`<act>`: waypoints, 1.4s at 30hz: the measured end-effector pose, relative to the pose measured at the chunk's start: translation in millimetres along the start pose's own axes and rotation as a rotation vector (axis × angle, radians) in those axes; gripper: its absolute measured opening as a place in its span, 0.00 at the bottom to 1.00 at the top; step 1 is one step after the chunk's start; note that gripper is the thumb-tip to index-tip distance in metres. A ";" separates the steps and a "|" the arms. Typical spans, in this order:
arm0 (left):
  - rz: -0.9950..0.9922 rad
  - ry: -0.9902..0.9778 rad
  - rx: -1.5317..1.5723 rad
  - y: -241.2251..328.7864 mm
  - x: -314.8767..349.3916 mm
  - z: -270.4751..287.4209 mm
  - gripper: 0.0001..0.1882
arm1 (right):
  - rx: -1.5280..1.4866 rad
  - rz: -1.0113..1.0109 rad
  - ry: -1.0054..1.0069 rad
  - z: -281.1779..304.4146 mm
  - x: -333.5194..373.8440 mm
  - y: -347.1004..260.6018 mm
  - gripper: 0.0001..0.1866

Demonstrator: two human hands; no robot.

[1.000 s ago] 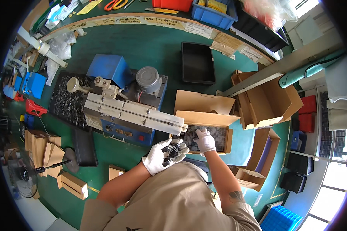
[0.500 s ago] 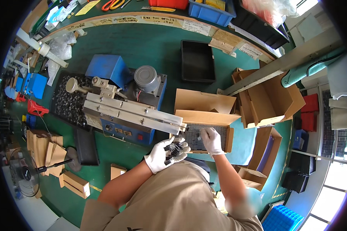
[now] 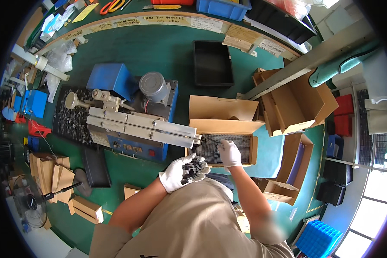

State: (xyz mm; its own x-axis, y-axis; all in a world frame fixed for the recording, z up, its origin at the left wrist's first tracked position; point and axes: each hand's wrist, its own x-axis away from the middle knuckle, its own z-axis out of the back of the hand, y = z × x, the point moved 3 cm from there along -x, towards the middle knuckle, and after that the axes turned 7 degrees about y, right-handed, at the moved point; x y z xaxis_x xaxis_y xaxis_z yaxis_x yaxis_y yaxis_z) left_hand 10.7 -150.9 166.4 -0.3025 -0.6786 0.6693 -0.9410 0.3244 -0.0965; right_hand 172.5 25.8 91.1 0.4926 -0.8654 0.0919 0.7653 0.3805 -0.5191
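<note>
My left hand (image 3: 171, 177), in a white glove, is closed around a clump of small dark parts with pale metal pins (image 3: 195, 169), just in front of the box's near left corner. Over the open cardboard box (image 3: 254, 150), my gloved right hand (image 3: 230, 155) has its fingers pinched together. What lies between those fingertips is too small to make out. Inside the box, rows of small dark pinned parts (image 3: 211, 155) are packed close together. A metal guide rail (image 3: 159, 132) on the bench machine ends at the box's left side, near my left fingertips.
The blue machine (image 3: 116, 81) with a grey motor (image 3: 153, 86) stands left of the box. A dark tray of loose parts (image 3: 66, 116) lies beyond it. Behind the box is a black tray (image 3: 213, 64). Cardboard boxes (image 3: 303, 103) and a slanting post (image 3: 296, 69) are on the right.
My right hand has shifted slightly left over the box, fingers still pinched. The left hand keeps its hold on the clump of parts. The whole view has shifted a little.
</note>
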 end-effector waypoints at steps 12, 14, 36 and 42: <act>-0.076 0.022 0.064 8.0 17.0 6.6 0.18 | -0.177 0.116 0.043 -8.5 -0.4 -8.7 0.13; -0.066 0.023 0.077 6.8 13.5 12.5 0.18 | -0.539 -0.086 -0.067 32.8 3.5 -42.5 0.12; -0.036 0.033 -0.071 8.0 9.3 -3.4 0.18 | -0.193 0.840 0.042 121.4 -7.2 -185.6 0.31; -0.058 0.053 -0.111 9.5 14.4 -7.7 0.17 | -0.139 0.866 0.059 118.0 -11.6 -204.6 0.28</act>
State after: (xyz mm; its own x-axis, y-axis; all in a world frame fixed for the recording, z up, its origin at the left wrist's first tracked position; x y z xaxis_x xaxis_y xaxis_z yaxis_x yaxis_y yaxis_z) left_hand -1.4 -152.5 180.8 -0.2367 -0.6639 0.7094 -0.9334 0.3581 0.0237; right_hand 59.1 -3.5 296.5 0.8517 -0.3082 -0.4238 0.0735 0.8711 -0.4856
